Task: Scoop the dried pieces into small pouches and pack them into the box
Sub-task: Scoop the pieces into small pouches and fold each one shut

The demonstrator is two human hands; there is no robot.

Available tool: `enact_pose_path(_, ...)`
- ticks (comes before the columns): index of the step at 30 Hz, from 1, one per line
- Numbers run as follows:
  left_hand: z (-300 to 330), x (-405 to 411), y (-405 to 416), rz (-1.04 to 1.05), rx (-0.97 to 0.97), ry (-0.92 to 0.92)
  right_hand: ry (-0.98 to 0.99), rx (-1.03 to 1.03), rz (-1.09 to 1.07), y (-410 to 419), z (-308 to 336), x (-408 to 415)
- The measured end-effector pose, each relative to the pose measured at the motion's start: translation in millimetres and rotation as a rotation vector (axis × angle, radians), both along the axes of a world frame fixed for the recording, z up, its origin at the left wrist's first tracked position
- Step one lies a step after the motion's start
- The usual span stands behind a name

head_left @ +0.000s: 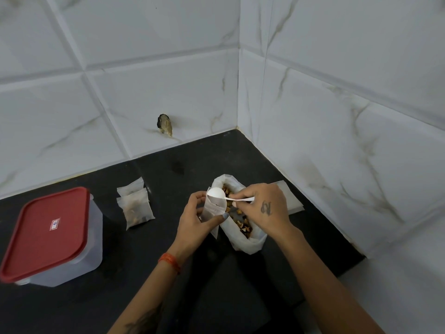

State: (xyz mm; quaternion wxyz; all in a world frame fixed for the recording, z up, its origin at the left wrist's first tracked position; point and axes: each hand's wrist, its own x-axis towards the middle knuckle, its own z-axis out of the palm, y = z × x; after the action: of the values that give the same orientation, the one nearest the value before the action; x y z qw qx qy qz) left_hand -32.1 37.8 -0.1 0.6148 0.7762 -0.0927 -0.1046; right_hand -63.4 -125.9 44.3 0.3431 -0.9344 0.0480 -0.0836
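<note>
On the dark counter [149,237], a thin, probably limp pouch [213,208] is gripped by the left hand [192,222] near its mouth, while a spoon [218,194] is pinched by the right hand [262,206].

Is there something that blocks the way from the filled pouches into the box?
Yes. The red lid sits closed on the box, so the filled pouches lying to its right on the counter cannot go in until it is removed.

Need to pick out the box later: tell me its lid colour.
Red, with a small white label; the lid shows clearly in the head view.
</note>
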Motion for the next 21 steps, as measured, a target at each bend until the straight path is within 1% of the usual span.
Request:
enact_pose_path(1,-0.1,-0.1,-0.2,0.0,0.001,0.0,0.039,0.067,-0.006,-0.8,-1.4,0.8)
enact_pose_path(2,-0.4,0.0,-0.4,-0.001,0.002,0.005,0.084,0.176,-0.02,-1.9,-2.5,1.1)
enact_pose_path(5,-1.8,-0.5,0.3,-0.003,-0.008,0.034,0.18,0.622,-0.121,-6.2,-2.4,-2.2)
enact_pose_path(6,-3.6,-0.2,1.1,0.001,-0.008,0.05,0.192,0.712,-0.16,-8.2,-2.4,-3.2)
enact_pose_path(8,-8.2,0.3,2.5,0.01,-0.005,0.091,0.214,0.777,-0.234,-14.1,-4.9,-3.4)
enact_pose_path(10,-12.5,0.0,2.8,0.019,0.016,0.136,0.216,0.743,-0.287,-19.5,-10.4,-2.8)
enact_pose_path(11,-14.2,-0.3,2.5,0.023,0.034,0.159,0.216,0.687,-0.305,-22.1,-14.2,-2.7)
enact_pose_path(13,-16.5,-1.8,0.5,0.027,0.079,0.187,0.222,0.51,-0.302,-27.2,-21.1,-3.6)
enact_pose_path(15,-17.1,-4.1,-2.4,0.037,0.142,0.185,0.264,0.326,-0.234,-32.8,-23.2,-5.2)
enact_pose_path(19,-21.7,-5.4,-7.6,0.081,0.235,0.145,0.447,-0.004,-0.006,-38.4,-16.9,-8.0)
enact_pose_path(21,-23.0,-6.2,-9.7,0.083,0.269,0.146,0.482,-0.111,0.028,-36.4,-18.0,-6.5)
